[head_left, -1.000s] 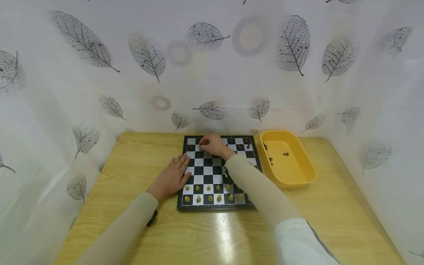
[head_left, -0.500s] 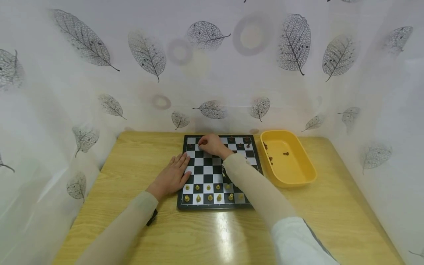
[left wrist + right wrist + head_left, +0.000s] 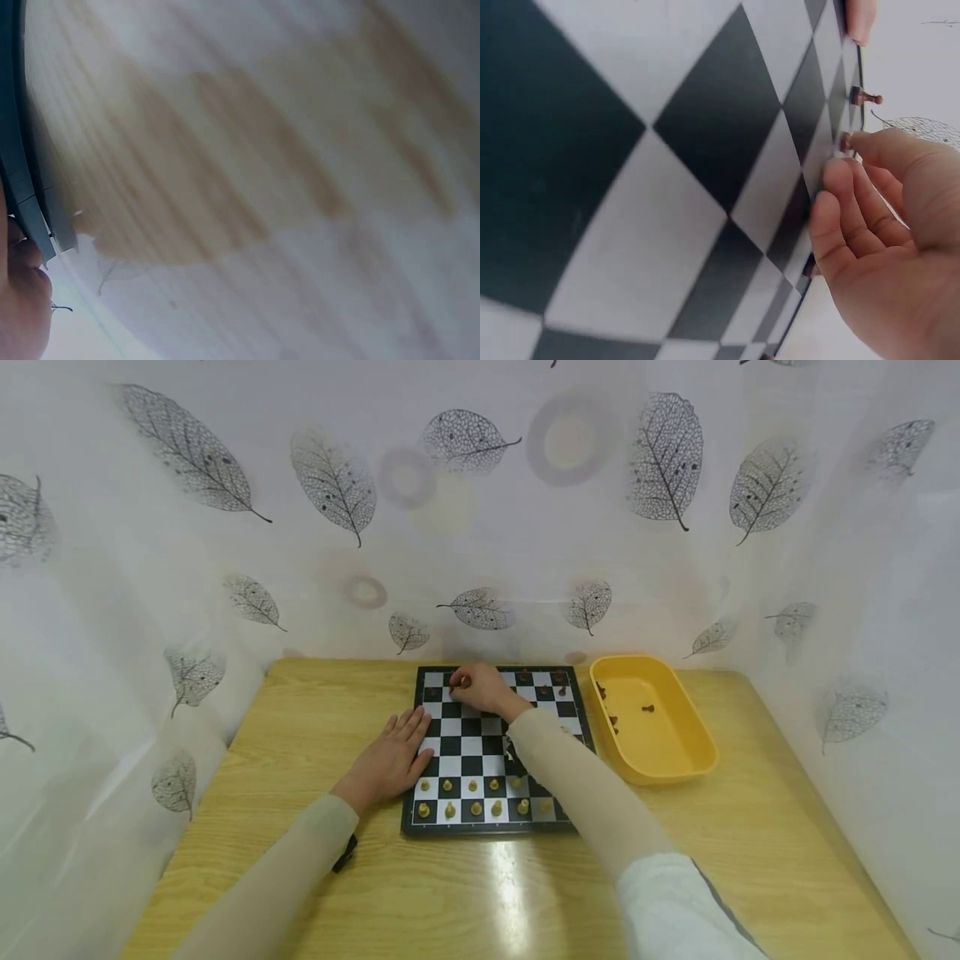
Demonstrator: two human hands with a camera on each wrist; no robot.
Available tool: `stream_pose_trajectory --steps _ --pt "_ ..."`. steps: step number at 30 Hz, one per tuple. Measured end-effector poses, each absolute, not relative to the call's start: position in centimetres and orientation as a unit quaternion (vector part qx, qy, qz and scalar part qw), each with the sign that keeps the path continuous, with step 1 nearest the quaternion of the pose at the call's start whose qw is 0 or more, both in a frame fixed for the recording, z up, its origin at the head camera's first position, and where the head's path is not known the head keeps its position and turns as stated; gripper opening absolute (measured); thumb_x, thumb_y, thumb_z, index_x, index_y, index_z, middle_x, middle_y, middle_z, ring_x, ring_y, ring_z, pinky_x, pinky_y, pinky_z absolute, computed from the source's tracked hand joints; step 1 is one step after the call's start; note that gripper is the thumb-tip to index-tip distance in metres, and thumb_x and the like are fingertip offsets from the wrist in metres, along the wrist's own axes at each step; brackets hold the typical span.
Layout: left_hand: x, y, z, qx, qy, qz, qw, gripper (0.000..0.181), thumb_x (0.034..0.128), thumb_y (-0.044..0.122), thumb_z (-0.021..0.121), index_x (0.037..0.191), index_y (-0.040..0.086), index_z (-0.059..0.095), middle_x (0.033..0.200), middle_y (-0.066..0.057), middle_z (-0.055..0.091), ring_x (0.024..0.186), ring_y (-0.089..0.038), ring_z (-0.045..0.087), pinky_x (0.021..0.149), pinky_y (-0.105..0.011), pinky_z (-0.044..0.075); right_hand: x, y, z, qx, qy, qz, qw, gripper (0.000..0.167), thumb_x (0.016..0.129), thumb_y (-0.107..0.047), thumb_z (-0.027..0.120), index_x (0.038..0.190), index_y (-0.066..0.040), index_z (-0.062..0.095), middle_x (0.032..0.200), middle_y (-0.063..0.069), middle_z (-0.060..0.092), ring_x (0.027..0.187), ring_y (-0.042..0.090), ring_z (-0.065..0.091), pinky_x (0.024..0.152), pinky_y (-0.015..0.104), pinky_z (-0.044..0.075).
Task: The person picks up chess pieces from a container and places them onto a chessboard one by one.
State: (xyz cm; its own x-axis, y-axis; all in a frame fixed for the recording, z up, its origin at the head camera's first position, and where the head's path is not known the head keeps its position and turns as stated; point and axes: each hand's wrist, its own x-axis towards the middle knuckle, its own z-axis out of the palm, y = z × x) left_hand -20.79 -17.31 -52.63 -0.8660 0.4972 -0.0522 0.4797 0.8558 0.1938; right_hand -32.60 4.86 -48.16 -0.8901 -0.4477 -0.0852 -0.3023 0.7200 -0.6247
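Brown and small, a chess piece [image 3: 466, 682] is pinched between the thumb and fingers [image 3: 838, 176] of the right hand [image 3: 487, 691], at the far left part of the chessboard [image 3: 471, 746]. Whether its base is touching a square, and how its long axis is inclined, cannot be told. Nearer to the chessboard's left edge, a second brown piece [image 3: 866, 97] is standing. That edge is touched by the left hand [image 3: 386, 762], its fingers laid straight and slightly apart; by the right hand, the nearer place to the held piece is occupied.
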Motion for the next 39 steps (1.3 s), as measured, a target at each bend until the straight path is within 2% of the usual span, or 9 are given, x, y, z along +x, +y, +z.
stream_pose_trajectory --steps 3,7,10,18,23,27,31,36,39 --pt "-20.8 -17.2 -52.6 0.253 0.962 0.087 0.053 0.069 0.1142 0.044 0.034 0.166 0.000 0.025 0.176 -0.019 0.018 0.164 -0.038 0.019 0.134 -0.054 0.017 -32.4 5.6 -47.5 -0.203 0.914 -0.328 0.125 0.027 0.102 -0.020 0.070 0.124 -0.007 0.074 0.114 0.013 0.075 0.093 0.024 0.070 0.081 0.036 0.059" --pt "-20.8 -17.2 -52.5 0.250 0.963 0.088 0.054 0.069 0.1139 0.044 0.035 0.166 -0.001 0.024 0.176 -0.019 0.017 0.164 -0.038 0.018 0.134 -0.055 0.017 -32.0 7.1 -46.5 -0.200 0.905 -0.352 0.131 0.029 0.103 -0.022 0.068 0.128 -0.007 0.073 0.123 0.013 0.073 0.108 0.027 0.069 0.091 0.042 0.059" --pt "-20.8 -17.2 -52.5 0.248 0.963 0.087 0.055 0.069 0.1137 0.044 0.034 0.166 0.000 0.024 0.176 -0.018 0.016 0.164 -0.037 0.018 0.134 -0.054 0.016 -31.7 8.6 -45.7 -0.200 0.900 -0.367 0.126 0.033 0.104 -0.024 0.066 0.131 -0.006 0.072 0.127 0.013 0.072 0.110 0.028 0.069 0.092 0.043 0.059" --pt "-20.7 -17.4 -52.8 0.253 0.962 0.091 0.051 0.069 0.1137 0.043 0.034 0.166 -0.001 0.024 0.176 -0.019 0.016 0.164 -0.038 0.017 0.134 -0.055 0.015 -30.6 12.9 -44.1 -0.171 0.895 -0.399 0.101 0.034 0.104 -0.026 0.067 0.131 -0.006 0.071 0.118 0.012 0.073 0.099 0.029 0.073 0.083 0.041 0.062" --pt "-20.8 -17.3 -52.7 0.253 0.962 0.090 0.048 0.069 0.1134 0.043 0.035 0.166 0.000 0.024 0.176 -0.019 0.016 0.164 -0.037 0.017 0.134 -0.054 0.015 -30.3 16.0 -44.4 -0.153 0.897 -0.409 0.072 0.032 0.103 -0.025 0.069 0.128 -0.005 0.072 0.114 0.013 0.074 0.093 0.026 0.071 0.077 0.033 0.060" --pt "-20.7 -17.3 -52.7 0.255 0.961 0.089 0.053 0.069 0.1135 0.043 0.034 0.166 0.000 0.023 0.176 -0.019 0.015 0.164 -0.038 0.016 0.134 -0.054 0.015 -29.7 18.2 -44.5 -0.135 0.900 -0.410 0.062 0.034 0.103 -0.023 0.069 0.128 -0.001 0.071 0.115 0.015 0.075 0.095 0.028 0.071 0.079 0.030 0.060" --pt "-20.7 -17.2 -52.6 0.253 0.962 0.089 0.055 0.069 0.1137 0.044 0.033 0.166 0.000 0.023 0.176 -0.018 0.016 0.164 -0.038 0.016 0.134 -0.054 0.015 -29.0 20.3 -44.3 -0.111 0.902 -0.413 0.057 0.034 0.103 -0.024 0.069 0.128 -0.001 0.071 0.115 0.017 0.074 0.099 0.035 0.070 0.082 0.033 0.060" --pt "-20.7 -17.2 -52.5 0.253 0.962 0.092 0.054 0.069 0.1137 0.043 0.034 0.166 -0.001 0.024 0.176 -0.019 0.016 0.164 -0.038 0.017 0.134 -0.055 0.015 -28.2 22.8 -44.0 -0.084 0.916 -0.392 0.034 0.030 0.103 -0.027 0.069 0.125 -0.006 0.072 0.118 0.015 0.074 0.100 0.029 0.066 0.083 0.031 0.057" --pt "-20.7 -17.3 -52.5 0.253 0.961 0.094 0.053 0.069 0.1138 0.043 0.034 0.166 -0.001 0.023 0.176 -0.019 0.016 0.164 -0.038 0.017 0.134 -0.055 0.015 -27.9 24.4 -44.1 -0.082 0.918 -0.386 0.026 0.032 0.103 -0.027 0.069 0.125 -0.004 0.072 0.116 0.017 0.074 0.097 0.027 0.065 0.080 0.028 0.057"
